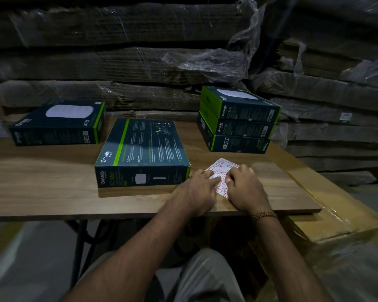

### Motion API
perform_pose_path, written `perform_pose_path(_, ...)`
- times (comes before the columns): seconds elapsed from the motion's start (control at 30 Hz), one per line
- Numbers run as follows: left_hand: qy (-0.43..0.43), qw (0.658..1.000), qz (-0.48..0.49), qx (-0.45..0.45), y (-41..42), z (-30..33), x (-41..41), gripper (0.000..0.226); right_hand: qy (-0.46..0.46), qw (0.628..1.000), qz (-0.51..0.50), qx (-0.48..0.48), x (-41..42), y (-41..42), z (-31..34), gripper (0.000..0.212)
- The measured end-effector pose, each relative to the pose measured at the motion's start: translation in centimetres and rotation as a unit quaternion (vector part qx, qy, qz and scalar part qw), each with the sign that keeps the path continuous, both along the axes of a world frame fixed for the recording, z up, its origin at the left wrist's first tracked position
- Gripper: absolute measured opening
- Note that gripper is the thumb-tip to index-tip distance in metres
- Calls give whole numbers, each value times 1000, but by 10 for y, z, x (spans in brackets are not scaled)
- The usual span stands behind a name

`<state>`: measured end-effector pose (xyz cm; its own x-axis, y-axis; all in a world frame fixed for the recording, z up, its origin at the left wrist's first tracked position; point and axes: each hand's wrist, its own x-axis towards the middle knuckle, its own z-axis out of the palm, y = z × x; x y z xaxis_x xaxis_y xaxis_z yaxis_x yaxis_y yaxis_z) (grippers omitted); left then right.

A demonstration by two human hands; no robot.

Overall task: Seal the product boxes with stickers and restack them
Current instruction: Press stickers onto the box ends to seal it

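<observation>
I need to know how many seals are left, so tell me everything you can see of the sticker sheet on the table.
The sticker sheet is a white, thin, paper-like sheet printed with rows of small red-outlined rectangular stickers. It lies flat, turned at an angle, on the wooden table, right of the nearest box and in front of the stack of three boxes. The left hand rests on it with fingers extended; the right hand works at it with curled fingers. The hands hide much of it, so a count is impossible.

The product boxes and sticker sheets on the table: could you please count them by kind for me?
Single product boxes: 2, the left box and the middle box
Stacked boxes: 3
Sticker sheet: 1, under both hands
Total: 6
</observation>
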<state>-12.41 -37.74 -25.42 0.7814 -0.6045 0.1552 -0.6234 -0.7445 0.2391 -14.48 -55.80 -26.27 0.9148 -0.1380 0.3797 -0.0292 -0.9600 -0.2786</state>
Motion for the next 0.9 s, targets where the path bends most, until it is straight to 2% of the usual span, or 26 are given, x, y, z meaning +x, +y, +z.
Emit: perform_pose_path(0.9, 14, 1000, 4, 7, 0, 2, -2, 54, 1, 999, 8, 42, 0, -3, -2, 17)
